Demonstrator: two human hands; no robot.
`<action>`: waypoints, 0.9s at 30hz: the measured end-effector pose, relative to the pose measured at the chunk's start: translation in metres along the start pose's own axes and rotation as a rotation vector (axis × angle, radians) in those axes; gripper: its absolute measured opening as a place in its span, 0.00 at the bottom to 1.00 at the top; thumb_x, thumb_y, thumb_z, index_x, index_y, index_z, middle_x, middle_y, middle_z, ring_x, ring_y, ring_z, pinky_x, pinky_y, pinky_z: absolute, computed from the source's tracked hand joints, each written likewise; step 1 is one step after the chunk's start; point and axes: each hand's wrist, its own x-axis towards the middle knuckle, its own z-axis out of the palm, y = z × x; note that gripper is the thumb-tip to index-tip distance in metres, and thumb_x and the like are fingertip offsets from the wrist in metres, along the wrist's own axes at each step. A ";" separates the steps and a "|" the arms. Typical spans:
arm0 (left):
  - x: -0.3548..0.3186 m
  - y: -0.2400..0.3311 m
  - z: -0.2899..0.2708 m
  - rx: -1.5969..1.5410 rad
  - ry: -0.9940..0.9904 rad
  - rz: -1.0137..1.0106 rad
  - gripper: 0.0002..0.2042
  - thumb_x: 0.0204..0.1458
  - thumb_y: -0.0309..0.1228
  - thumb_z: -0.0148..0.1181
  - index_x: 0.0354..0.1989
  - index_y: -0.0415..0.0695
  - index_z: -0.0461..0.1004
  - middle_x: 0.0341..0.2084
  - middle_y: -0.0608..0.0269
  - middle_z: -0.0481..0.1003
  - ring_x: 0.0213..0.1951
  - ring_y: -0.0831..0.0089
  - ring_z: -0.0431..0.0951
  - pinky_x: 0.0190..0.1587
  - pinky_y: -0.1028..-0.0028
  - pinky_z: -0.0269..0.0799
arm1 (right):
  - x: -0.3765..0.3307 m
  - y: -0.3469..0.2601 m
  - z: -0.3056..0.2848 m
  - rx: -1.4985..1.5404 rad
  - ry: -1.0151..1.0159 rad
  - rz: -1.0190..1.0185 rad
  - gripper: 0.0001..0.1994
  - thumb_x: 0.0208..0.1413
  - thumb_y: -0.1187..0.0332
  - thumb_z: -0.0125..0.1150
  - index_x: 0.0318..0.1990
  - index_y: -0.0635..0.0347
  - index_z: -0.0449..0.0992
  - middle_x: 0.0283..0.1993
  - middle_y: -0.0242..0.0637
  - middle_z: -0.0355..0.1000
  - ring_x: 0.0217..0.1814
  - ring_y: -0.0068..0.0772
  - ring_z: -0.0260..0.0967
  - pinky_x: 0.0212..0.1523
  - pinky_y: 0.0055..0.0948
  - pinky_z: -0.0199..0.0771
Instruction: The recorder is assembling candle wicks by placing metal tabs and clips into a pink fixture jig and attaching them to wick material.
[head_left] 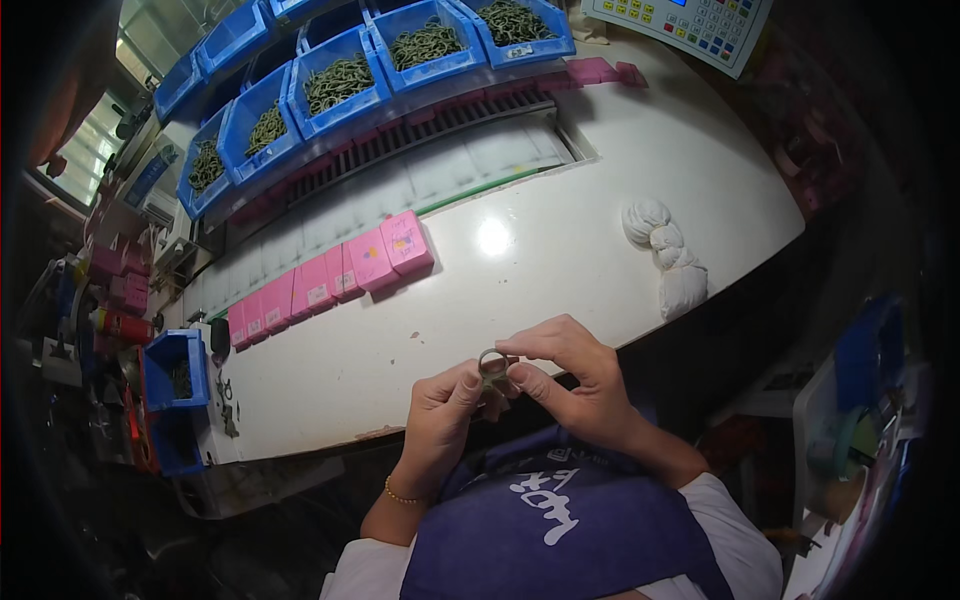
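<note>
In front of my chest, just past the table's near edge, a small dull metal ring-shaped piece point(493, 362) is held between both hands. My left hand point(441, 405) pinches its lower left side with thumb and fingers. The thumb and fingertips of my right hand point(577, 380) close on its right side and upper rim. Below the ring, a greenish part shows between the fingers; its shape is partly hidden. A yellow beaded bracelet point(405, 495) circles my left wrist.
Blue bins point(340, 125) of greenish metal hardware stand along the far side. A slanted row of pink boxes point(318, 283) lies left on the white table point(530, 270). A knotted white cloth bundle point(668, 250) rests right. Upper right is a keypad panel point(700, 28); blue bins point(206, 370) sit left.
</note>
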 end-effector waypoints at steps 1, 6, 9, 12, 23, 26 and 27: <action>0.000 0.001 0.000 -0.011 0.005 -0.005 0.22 0.67 0.45 0.49 0.50 0.36 0.78 0.33 0.61 0.79 0.31 0.78 0.73 0.34 0.78 0.69 | 0.000 0.000 0.000 0.004 -0.006 0.008 0.12 0.56 0.72 0.67 0.48 0.59 0.81 0.43 0.37 0.79 0.45 0.33 0.74 0.46 0.29 0.73; -0.002 0.002 0.003 -0.068 0.010 -0.016 0.21 0.67 0.43 0.49 0.48 0.35 0.79 0.33 0.58 0.79 0.31 0.78 0.73 0.34 0.78 0.69 | -0.001 -0.001 -0.001 0.020 -0.020 0.035 0.12 0.56 0.71 0.67 0.48 0.60 0.81 0.42 0.36 0.79 0.43 0.32 0.73 0.43 0.29 0.73; -0.001 0.003 0.003 -0.119 0.015 -0.049 0.21 0.67 0.43 0.49 0.47 0.35 0.79 0.33 0.56 0.79 0.31 0.78 0.74 0.33 0.78 0.69 | 0.000 -0.003 -0.001 0.019 -0.023 0.039 0.12 0.56 0.71 0.67 0.47 0.60 0.81 0.42 0.36 0.79 0.41 0.31 0.71 0.42 0.28 0.73; 0.001 0.007 0.006 -0.155 0.067 -0.101 0.22 0.68 0.44 0.47 0.42 0.34 0.78 0.28 0.56 0.79 0.25 0.74 0.73 0.27 0.76 0.67 | 0.000 -0.003 -0.001 0.027 -0.029 0.052 0.12 0.56 0.71 0.67 0.47 0.60 0.81 0.41 0.36 0.79 0.40 0.30 0.71 0.42 0.28 0.73; 0.006 0.000 -0.003 -0.560 0.095 -0.289 0.14 0.66 0.38 0.51 0.43 0.38 0.75 0.26 0.64 0.74 0.21 0.82 0.67 0.26 0.80 0.63 | -0.004 0.006 0.003 0.091 -0.023 0.150 0.12 0.57 0.70 0.66 0.48 0.61 0.81 0.43 0.37 0.79 0.41 0.27 0.71 0.44 0.27 0.73; 0.008 -0.011 -0.012 -0.835 -0.075 -0.301 0.11 0.64 0.35 0.55 0.44 0.39 0.73 0.29 0.63 0.74 0.21 0.86 0.63 0.26 0.83 0.60 | -0.005 0.010 0.007 0.126 -0.023 0.174 0.12 0.58 0.70 0.65 0.49 0.62 0.81 0.42 0.38 0.79 0.41 0.27 0.72 0.45 0.26 0.73; 0.008 -0.011 -0.011 -0.835 -0.075 -0.300 0.11 0.64 0.35 0.55 0.44 0.39 0.73 0.29 0.63 0.74 0.21 0.86 0.63 0.26 0.83 0.60 | -0.006 0.012 0.007 0.126 -0.023 0.173 0.12 0.58 0.70 0.65 0.49 0.62 0.81 0.42 0.38 0.79 0.41 0.27 0.72 0.45 0.26 0.73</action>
